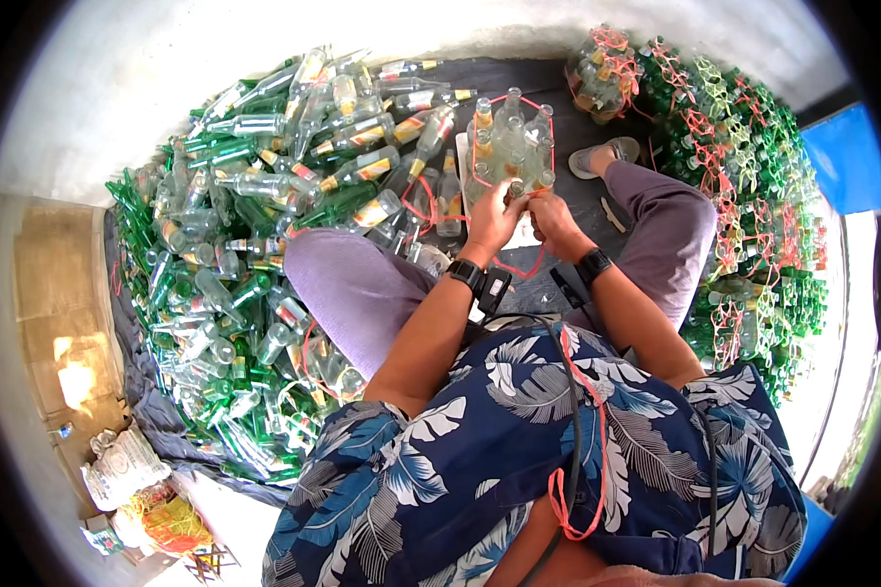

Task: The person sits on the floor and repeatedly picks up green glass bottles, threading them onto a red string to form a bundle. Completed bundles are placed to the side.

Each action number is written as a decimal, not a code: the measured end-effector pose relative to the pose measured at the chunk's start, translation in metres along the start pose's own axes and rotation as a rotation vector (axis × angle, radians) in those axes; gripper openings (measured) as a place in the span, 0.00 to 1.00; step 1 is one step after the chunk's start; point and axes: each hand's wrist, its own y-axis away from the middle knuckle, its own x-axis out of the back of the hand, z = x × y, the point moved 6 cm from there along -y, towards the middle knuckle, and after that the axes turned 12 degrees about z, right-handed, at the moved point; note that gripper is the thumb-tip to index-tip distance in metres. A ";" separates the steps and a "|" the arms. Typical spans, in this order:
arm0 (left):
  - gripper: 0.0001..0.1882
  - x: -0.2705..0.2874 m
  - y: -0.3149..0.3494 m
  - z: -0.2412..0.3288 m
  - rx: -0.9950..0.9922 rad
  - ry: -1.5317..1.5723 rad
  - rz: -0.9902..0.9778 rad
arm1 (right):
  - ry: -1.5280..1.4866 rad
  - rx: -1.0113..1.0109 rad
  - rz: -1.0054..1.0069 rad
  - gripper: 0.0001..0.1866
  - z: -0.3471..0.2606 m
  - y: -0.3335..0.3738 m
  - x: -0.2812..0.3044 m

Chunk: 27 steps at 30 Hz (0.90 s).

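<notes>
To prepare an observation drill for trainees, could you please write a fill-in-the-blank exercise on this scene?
1. The clear bottles beyond the left hand and right hand stand ____, not flat.
2. The loose pile mixes clear glass with ____ glass.
3. The tied bottle bundles stand in the picture's ____ half.
4. The dark blue shirt is printed with large ____.
Missing words: upright; green; right; leaves.

Smooth glossy glass bottles [509, 127], plastic-looking cord [553, 147], matt cloth trousers [347, 284], cloth shirt [519, 440], matt wall [108, 117]
</notes>
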 end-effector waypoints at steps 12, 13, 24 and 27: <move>0.24 0.013 0.009 0.042 -0.199 -0.490 0.071 | 0.043 0.046 -0.049 0.12 -0.019 0.016 0.008; 0.22 0.015 0.010 0.049 -0.192 -0.531 0.070 | 0.044 0.044 -0.037 0.11 -0.020 0.017 0.007; 0.08 -0.015 -0.017 0.066 -0.559 -0.646 -0.255 | 0.064 0.030 0.005 0.10 -0.015 0.017 0.011; 0.09 -0.028 -0.030 0.049 -0.503 -0.603 -0.441 | 0.122 0.141 0.022 0.08 -0.019 0.019 0.010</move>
